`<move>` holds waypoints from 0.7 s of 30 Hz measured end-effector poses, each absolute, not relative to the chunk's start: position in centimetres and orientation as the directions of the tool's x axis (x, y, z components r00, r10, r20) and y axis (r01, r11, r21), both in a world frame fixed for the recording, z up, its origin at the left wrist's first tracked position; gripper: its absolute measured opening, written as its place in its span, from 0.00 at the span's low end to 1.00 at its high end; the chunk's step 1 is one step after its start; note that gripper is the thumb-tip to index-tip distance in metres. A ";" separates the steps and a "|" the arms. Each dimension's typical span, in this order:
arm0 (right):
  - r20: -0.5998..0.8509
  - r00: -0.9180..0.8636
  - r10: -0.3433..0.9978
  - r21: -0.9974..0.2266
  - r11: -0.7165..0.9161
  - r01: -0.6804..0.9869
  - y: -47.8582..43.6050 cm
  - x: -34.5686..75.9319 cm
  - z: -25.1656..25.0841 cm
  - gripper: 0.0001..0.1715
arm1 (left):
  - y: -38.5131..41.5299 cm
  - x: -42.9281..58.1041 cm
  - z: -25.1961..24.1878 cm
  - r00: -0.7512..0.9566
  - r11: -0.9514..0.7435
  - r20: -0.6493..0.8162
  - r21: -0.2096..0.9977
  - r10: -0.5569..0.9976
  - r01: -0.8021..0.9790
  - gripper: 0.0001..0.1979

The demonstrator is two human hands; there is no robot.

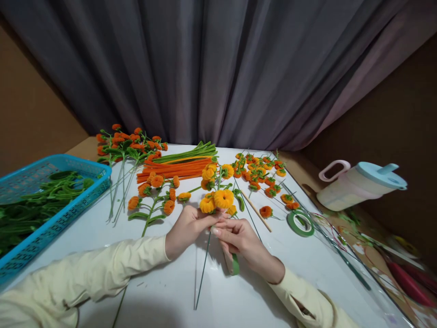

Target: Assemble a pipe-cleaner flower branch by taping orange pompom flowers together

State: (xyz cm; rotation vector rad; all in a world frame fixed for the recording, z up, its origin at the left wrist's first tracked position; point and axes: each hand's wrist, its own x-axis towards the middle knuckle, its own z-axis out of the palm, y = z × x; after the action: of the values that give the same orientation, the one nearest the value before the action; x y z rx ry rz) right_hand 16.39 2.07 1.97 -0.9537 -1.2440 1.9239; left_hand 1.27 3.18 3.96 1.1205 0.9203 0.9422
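Note:
My left hand (187, 231) is closed in a pinch on the stem of a yellow pipe-cleaner flower spray (218, 198), whose blooms stand upright above my fingers. A thin dark green wire stem (204, 269) runs down from the grip toward the table's front. My right hand (244, 241) is closed beside it, fingertips meeting the left at the stem. Under its fingers hangs a roll of green floral tape (235, 264), partly hidden by the palm. To the left lies an orange flower spray (150, 214) with green leaves.
A blue basket (54, 218) of green leaves stands left. Behind lie orange pipe cleaners (177, 169), green ones (194, 152) and orange flower stems (126, 141). Right are loose flower heads (259, 171), a wooden stick (256, 212), another tape roll (300, 223) and a lidded cup (358, 187).

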 end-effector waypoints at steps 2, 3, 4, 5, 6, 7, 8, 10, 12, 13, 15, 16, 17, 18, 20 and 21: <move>-0.246 -0.499 0.831 -0.914 -0.370 -0.166 2.0 16.1 1.8 0.15 | 3.3 1.3 3.5 0.314 0.184 -0.129 0.971 0.941 -0.152 0.11; -0.254 -0.490 0.834 -0.906 -0.382 -0.180 2.0 16.0 1.7 0.15 | 3.4 1.3 3.3 0.314 0.187 -0.131 0.970 0.940 -0.154 0.11; -0.257 -0.483 0.837 -0.900 -0.390 -0.196 2.0 15.9 1.7 0.14 | 3.4 1.3 3.2 0.323 0.185 -0.127 0.970 0.938 -0.155 0.10; -0.257 -0.478 0.840 -0.894 -0.395 -0.213 2.0 15.9 1.6 0.14 | 3.5 1.3 3.1 0.341 0.180 -0.119 0.971 0.933 -0.155 0.11; -0.252 -0.473 0.844 -0.890 -0.394 -0.230 2.0 15.9 1.5 0.14 | 3.5 1.3 3.0 0.365 0.175 -0.107 0.972 0.925 -0.159 0.11; -0.243 -0.471 0.848 -0.887 -0.391 -0.247 2.0 15.9 1.5 0.14 | 3.5 1.3 3.0 0.392 0.176 -0.098 0.970 0.915 -0.168 0.12; -0.230 -0.474 0.850 -0.885 -0.386 -0.261 2.1 16.0 1.5 0.13 | 3.6 1.3 3.0 0.426 0.186 -0.092 0.965 0.900 -0.184 0.12; -0.205 -0.493 0.846 -0.881 -0.378 -0.283 2.1 16.1 1.6 0.12 | 3.6 1.2 2.9 0.497 0.228 -0.084 0.945 0.864 -0.236 0.13; -0.187 -0.508 0.841 -0.877 -0.376 -0.300 2.2 16.2 1.7 0.12 | 3.7 1.2 2.7 0.553 0.280 -0.068 0.910 0.830 -0.307 0.13; -0.183 -0.512 0.839 -0.875 -0.377 -0.305 2.2 16.2 1.7 0.12 | 3.7 1.2 2.4 0.570 0.303 -0.059 0.889 0.819 -0.344 0.13; -0.189 -0.515 0.836 -0.867 -0.388 -0.312 2.3 16.2 1.7 0.13 | 3.7 1.2 1.9 0.566 0.334 -0.049 0.847 0.823 -0.413 0.13; -0.195 -0.519 0.832 -0.861 -0.398 -0.316 2.2 16.2 1.7 0.13 | 3.7 1.3 1.6 0.552 0.347 -0.054 0.827 0.832 -0.441 0.13; -0.200 -0.524 0.828 -0.855 -0.408 -0.320 2.2 16.2 1.6 0.13 | 3.7 1.3 1.3 0.537 0.360 -0.067 0.809 0.841 -0.464 0.13; -0.201 -0.531 0.823 -0.850 -0.417 -0.323 2.2 16.1 1.6 0.13 | 3.6 1.4 1.2 0.523 0.374 -0.085 0.795 0.848 -0.478 0.13; -0.195 -0.551 0.812 -0.847 -0.423 -0.323 2.2 16.2 1.4 0.13 | 3.5 1.5 1.0 0.509 0.404 -0.125 0.774 0.852 -0.488 0.12; -0.189 -0.561 0.806 -0.851 -0.420 -0.316 2.3 16.2 1.4 0.13 | 3.5 1.6 1.1 0.509 0.416 -0.139 0.770 0.849 -0.484 0.12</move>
State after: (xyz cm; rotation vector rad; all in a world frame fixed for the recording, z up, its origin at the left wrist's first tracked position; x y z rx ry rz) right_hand 16.21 2.25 1.38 -0.7839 -1.0410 2.0288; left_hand 1.57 3.47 1.08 0.7358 0.5723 0.8965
